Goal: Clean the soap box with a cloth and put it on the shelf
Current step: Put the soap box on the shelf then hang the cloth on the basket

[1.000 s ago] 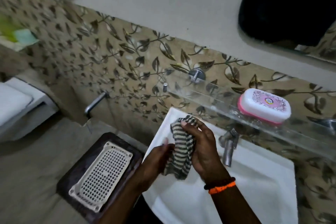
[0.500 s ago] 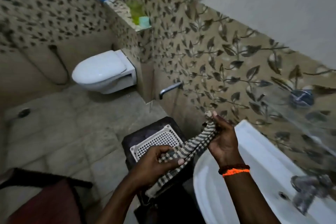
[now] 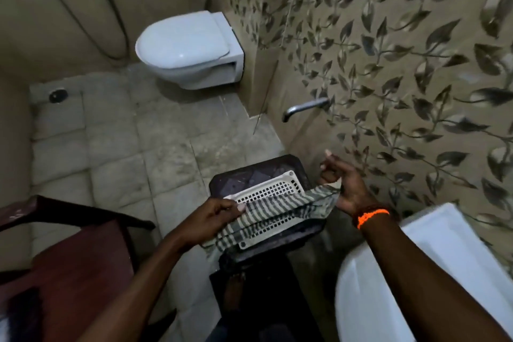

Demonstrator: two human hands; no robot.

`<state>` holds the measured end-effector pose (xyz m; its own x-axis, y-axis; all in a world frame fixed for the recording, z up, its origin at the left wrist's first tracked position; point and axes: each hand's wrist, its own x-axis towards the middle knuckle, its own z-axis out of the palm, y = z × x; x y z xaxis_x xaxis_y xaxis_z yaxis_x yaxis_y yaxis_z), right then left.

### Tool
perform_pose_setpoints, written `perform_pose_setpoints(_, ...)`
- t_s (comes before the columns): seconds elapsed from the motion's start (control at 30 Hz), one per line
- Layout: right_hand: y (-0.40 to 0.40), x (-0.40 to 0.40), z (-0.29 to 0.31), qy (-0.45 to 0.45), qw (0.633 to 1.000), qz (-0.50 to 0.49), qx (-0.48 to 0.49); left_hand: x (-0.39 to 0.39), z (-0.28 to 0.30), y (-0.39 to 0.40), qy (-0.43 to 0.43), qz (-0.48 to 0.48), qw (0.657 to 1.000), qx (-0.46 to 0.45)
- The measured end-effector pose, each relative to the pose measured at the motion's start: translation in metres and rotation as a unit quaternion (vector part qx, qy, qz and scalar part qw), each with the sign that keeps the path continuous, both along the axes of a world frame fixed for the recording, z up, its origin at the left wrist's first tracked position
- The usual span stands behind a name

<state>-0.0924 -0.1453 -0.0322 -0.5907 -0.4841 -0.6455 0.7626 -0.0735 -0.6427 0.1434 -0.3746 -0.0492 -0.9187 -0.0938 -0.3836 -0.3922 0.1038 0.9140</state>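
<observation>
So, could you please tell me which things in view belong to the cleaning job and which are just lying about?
In use: striped cloth, stretched between left hand and right hand.

Lying about: white perforated tray on dark stool, toilet, wall tap, washbasin.

We see a dark, square-topped stool (image 3: pixel 258 175) standing on the grey tiled floor (image 3: pixel 144 147), just beside the leaf-patterned wall. On its top lies a white perforated plastic tray (image 3: pixel 266 194) (a grid of small square holes), lying askew to the stool's edges. Partly draped over the tray's near side is a striped grey-and-white cloth (image 3: pixel 277 211). Beyond the stool, a round dark floor drain (image 3: pixel 58 96) sits in the tiles.
</observation>
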Motion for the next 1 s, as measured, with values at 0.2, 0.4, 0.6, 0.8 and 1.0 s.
perform_pose_setpoints(0.2, -0.005, -0.024, -0.113, 0.258, 0.776, 0.45, 0.359, -0.035, -0.085, 0.001, -0.075, -0.073, 0.993, -0.049)
perform_pose_setpoints(0.4, -0.017, -0.035, -0.179, 0.353, 0.593, 0.599, 0.406, -0.059, -0.17, 0.012, -0.161, -0.087, 0.973, -0.141)
perform_pose_setpoints(0.6, -0.033, -0.038, -0.206, 0.456, 0.431, 0.64, 0.443, -0.069, -0.201, 0.022, -0.186, -0.083, 0.944, -0.26)
perform_pose_setpoints(0.8, -0.033, -0.03, -0.216, 0.618, 0.291, 0.606, 0.407, -0.067, -0.203, 0.031, -0.123, -0.141, 0.881, -0.435)
perform_pose_setpoints(1.0, -0.019, -0.034, -0.216, 0.646, 0.237, 0.629, 0.362, -0.061, -0.207, 0.032, -0.077, -0.156, 0.838, -0.517)
